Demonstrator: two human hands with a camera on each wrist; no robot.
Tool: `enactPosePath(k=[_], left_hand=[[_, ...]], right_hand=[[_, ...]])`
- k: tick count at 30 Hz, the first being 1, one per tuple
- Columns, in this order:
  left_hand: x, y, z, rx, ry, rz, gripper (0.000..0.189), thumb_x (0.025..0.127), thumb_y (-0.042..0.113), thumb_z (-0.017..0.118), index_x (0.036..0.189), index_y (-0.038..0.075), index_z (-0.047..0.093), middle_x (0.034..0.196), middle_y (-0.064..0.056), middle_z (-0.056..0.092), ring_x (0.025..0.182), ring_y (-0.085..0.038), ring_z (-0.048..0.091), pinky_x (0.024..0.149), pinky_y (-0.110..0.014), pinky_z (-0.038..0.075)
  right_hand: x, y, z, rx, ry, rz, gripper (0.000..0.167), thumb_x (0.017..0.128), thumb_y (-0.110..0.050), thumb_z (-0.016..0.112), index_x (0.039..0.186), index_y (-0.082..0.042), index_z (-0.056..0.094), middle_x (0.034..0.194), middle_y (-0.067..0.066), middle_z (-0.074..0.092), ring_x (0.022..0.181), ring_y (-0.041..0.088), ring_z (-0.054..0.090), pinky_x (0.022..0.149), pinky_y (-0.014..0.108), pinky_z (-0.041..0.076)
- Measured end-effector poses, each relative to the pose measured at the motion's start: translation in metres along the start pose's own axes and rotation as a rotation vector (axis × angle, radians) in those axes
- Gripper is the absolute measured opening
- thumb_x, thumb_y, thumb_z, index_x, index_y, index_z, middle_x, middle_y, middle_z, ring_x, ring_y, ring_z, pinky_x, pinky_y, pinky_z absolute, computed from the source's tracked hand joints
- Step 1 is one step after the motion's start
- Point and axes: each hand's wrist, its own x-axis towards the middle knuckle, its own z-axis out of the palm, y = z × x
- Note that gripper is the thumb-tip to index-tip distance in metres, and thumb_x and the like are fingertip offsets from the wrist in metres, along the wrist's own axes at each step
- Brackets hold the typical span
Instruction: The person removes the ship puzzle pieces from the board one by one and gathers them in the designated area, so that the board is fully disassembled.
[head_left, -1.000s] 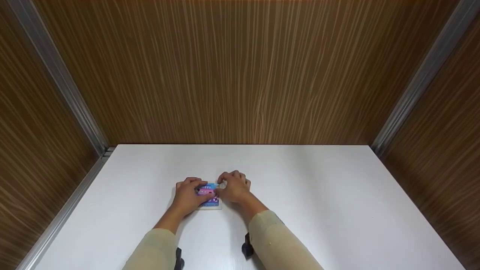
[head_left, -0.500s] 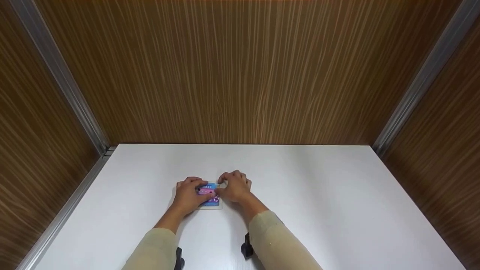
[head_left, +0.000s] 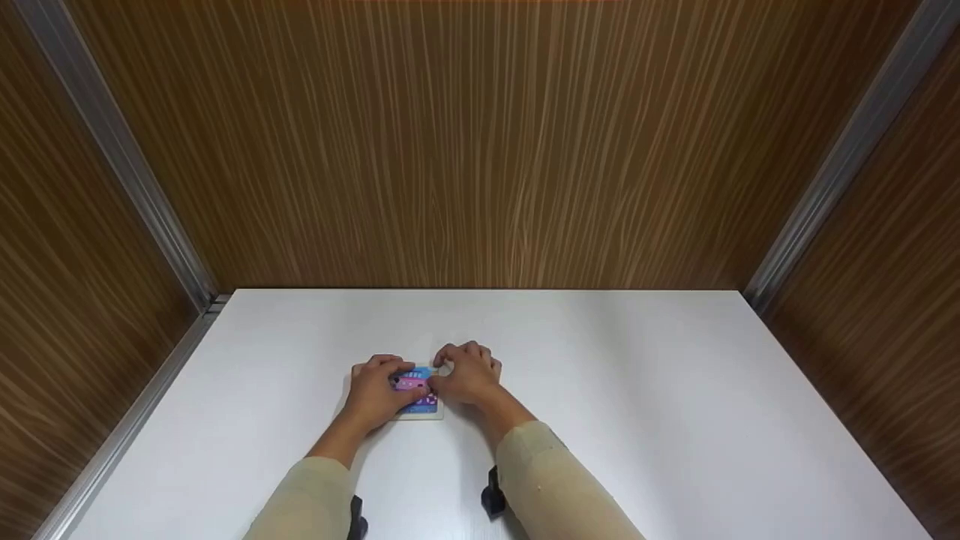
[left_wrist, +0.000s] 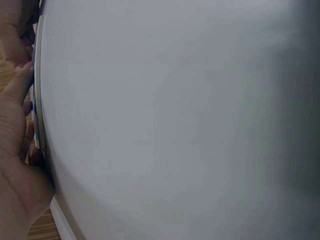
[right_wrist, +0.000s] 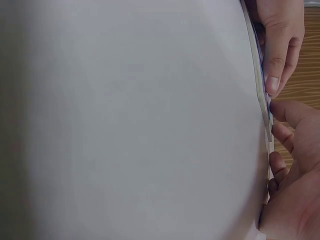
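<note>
A small flat picture board [head_left: 421,409], printed in blue, pink and purple with a pale border, lies on the white table. My left hand [head_left: 375,391] grips its left part. The left thumb lies across the picture, and the fingers curve towards the far edge. At the board's right side, my right hand [head_left: 469,377] holds the edge between a bent index finger and the thumb. Both thumb tips are close together over the picture. From the left wrist view, the board [left_wrist: 39,90] shows only as a thin pale edge. Both hands cover much of the picture.
The white table [head_left: 637,405] extends around the hands. Brown wood-grain panels [head_left: 480,150] stand behind it and at both sides, with grey metal posts [head_left: 142,180] in the corners. Dark wrist devices [head_left: 493,495] hang under the sleeves.
</note>
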Motion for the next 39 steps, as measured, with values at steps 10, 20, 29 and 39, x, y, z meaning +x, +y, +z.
enactPosePath(k=[10,20,29,39], left_hand=[[0.0015,-0.0012,0.0019,-0.011,-0.011,-0.023,0.055,0.092,0.038,0.089,0.140,0.017,0.073,0.159,-0.013,0.056,0.148,-0.042,0.042,0.122,-0.059,0.044],[0.0006,-0.0018,0.0000,-0.007,-0.008,0.009,0.058,0.090,0.043,0.088,0.139,0.016,0.074,0.157,-0.014,0.058,0.147,-0.043,0.042,0.122,-0.061,0.042],[0.0006,-0.0020,-0.0008,-0.001,-0.008,0.009,0.059,0.090,0.043,0.089,0.140,0.016,0.073,0.157,-0.013,0.058,0.148,-0.041,0.041,0.123,-0.058,0.042],[0.0004,0.0004,0.0033,-0.019,-0.028,-0.005,0.057,0.091,0.040,0.089,0.140,0.018,0.073,0.159,-0.013,0.056,0.149,-0.040,0.041,0.122,-0.058,0.043]], right_hand=[[-0.0022,-0.0018,-0.0005,0.018,0.016,0.001,0.025,0.091,-0.042,0.083,0.107,-0.029,0.069,0.144,0.011,0.055,0.145,0.038,0.041,0.124,0.059,0.028],[-0.0043,-0.0031,-0.0029,0.022,0.009,-0.011,0.025,0.094,-0.042,0.081,0.110,-0.028,0.068,0.143,0.011,0.055,0.145,0.038,0.040,0.123,0.060,0.027],[-0.0014,-0.0048,-0.0046,0.002,-0.025,0.003,0.022,0.096,-0.040,0.081,0.108,-0.028,0.067,0.142,0.010,0.054,0.143,0.037,0.039,0.123,0.060,0.027],[0.0042,0.0009,-0.0053,-0.031,-0.053,-0.026,0.026,0.096,-0.039,0.080,0.110,-0.023,0.066,0.131,0.007,0.056,0.140,0.036,0.041,0.122,0.059,0.028]])
